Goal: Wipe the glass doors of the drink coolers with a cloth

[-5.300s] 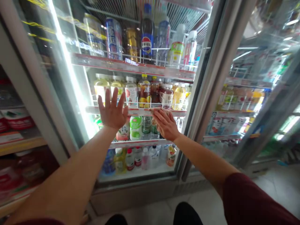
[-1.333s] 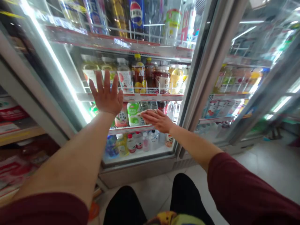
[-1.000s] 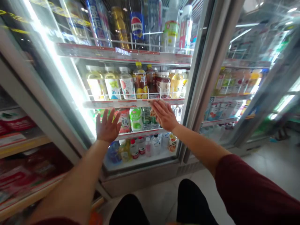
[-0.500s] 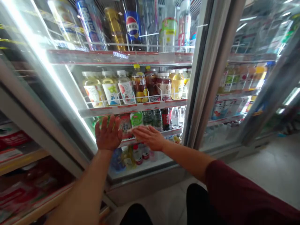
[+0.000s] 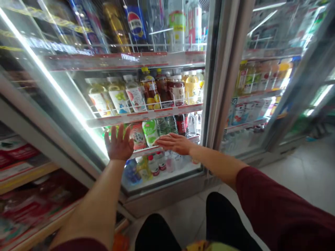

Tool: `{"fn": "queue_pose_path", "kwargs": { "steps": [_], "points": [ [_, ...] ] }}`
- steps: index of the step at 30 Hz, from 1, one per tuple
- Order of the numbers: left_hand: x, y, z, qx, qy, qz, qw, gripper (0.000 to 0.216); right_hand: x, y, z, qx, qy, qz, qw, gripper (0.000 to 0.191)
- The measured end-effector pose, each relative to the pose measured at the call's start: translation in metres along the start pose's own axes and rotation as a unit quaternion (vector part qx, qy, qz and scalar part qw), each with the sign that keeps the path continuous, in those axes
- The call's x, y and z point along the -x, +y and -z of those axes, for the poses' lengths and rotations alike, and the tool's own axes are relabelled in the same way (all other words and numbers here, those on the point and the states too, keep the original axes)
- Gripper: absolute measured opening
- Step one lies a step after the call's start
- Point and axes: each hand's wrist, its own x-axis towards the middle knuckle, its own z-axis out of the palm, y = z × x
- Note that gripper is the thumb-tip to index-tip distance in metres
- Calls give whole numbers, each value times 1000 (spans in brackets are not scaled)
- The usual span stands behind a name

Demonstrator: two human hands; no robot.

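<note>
My left hand [image 5: 119, 144] presses flat on the glass door [image 5: 78, 101] of a drinks fridge, fingers spread and pointing up, holding nothing. My right hand [image 5: 174, 143] lies flat on the same glass just to its right, fingers stretched out toward the left. Something pale shows at its fingertips, and I cannot make out what it is. Behind the glass between the hands stands a green and white bottle [image 5: 149, 131]. Above them a red-edged shelf [image 5: 146, 113] carries several juice and tea bottles.
A metal door post [image 5: 222, 83] separates this fridge from a second glass-door fridge [image 5: 261, 80] on the right. Open shelves of red packaged goods [image 5: 18, 160] stand to the left. Below are grey floor tiles [image 5: 300, 174] and my black trouser legs [image 5: 222, 216].
Both hands have slid down the glass from the juice-bottle shelf to the shelf below it. The right hand swept left and right, and my view shifted slightly left.
</note>
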Motion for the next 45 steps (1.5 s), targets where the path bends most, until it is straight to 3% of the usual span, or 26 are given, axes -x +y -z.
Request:
{"fn": "queue_pose_path", "kwargs": {
  "steps": [2, 4, 7, 13, 17, 20, 25, 28, 33, 37, 40, 42, 45],
  "points": [
    [-1, 2, 0, -3, 6, 3, 1000, 63, 1, 17, 15, 9, 20, -34, 999, 77],
    [-1, 3, -1, -6, 15, 3, 1000, 62, -2, 35, 32, 26, 72, -118, 990, 77],
    [-1, 3, -2, -9, 25, -2, 1000, 60, 6, 41, 38, 52, 131, -205, 969, 73],
    [0, -2, -2, -10, 26, -13, 1000, 61, 42, 25, 15, 26, 48, -40, 998, 77],
    [1, -5, -2, -15, 25, -18, 999, 60, 24, 56, 37, 51, 115, -158, 979, 72],
    [1, -5, -2, -17, 30, -20, 999, 61, 20, 58, 39, 73, 174, -229, 955, 68],
    [1, -4, -2, -12, 34, -20, 999, 59, 57, 18, 1, 77, 127, -166, 975, 60],
    [1, -4, -1, -20, 30, -27, 999, 61, 62, 28, 2, 87, 144, -149, 975, 62],
    [2, -7, -2, -47, 31, -32, 998, 59, 41, 62, 15, 95, 258, -267, 924, 71],
    [3, -8, -2, -56, 38, -39, 997, 60, 67, 22, -25, 58, 249, -350, 901, 73],
    [2, -6, -2, -46, 40, -36, 997, 60, 92, -7, -49, 47, 223, -336, 914, 73],
    [2, -5, -2, -32, 37, -29, 998, 59, 92, -4, -45, 47, 220, -317, 921, 73],
    [2, -4, -2, -26, 36, -19, 999, 59, 68, 26, -18, 71, 244, -293, 922, 75]
  ]
}}
